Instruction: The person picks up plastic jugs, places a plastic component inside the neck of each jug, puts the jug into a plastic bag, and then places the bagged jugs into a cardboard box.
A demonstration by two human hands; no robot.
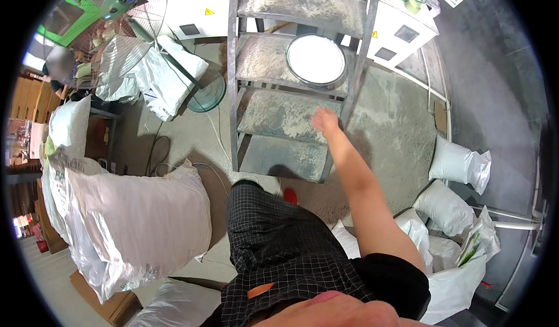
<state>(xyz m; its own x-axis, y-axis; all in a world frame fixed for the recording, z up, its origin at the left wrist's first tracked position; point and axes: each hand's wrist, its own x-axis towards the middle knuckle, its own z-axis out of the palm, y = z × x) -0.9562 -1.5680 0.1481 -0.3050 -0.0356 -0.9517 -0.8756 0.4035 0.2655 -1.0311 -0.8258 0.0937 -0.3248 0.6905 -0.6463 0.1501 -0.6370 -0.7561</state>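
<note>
A round, metal-rimmed pan (316, 59) with a flat white surface inside sits on one tread of the metal stairs (273, 114), toward their right side. I cannot make out what the white surface is. My right arm reaches forward over the stairs. Below the pan and apart from it, my right hand (326, 121) is near the right stair rail, its fingers loosely curled with nothing visible in them. My left hand does not show. One red shoe (290, 196) stands on the floor at the foot of the stairs.
A large stuffed white sack (140, 216) stands close on my left. More white sacks (445, 204) are piled at the right. Left of the stairs stand a green fan (207, 94) and white bags (157, 76); cables cross the floor. Farther left is another person (61, 73).
</note>
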